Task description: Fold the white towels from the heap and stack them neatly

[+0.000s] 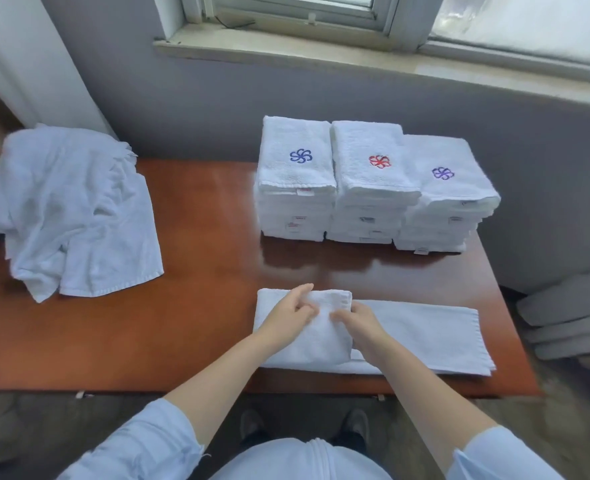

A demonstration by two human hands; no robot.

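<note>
Before you, a glossy reddish-brown table [200,323] stands by a grey wall [217,105] beneath a pale sill [321,51] and daylit window [529,26], a white curtain [26,57] at your left.

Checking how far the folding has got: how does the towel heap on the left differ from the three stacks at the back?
The heap lies crumpled and loose, its layers sprawling unevenly; the stacks are flat-folded, squared piles standing side by side. The heap shows no emblem, while each of the stacks is topped by an embroidered pinwheel: blue, red, purple. Both are white terry cloth on the brown table.
</note>
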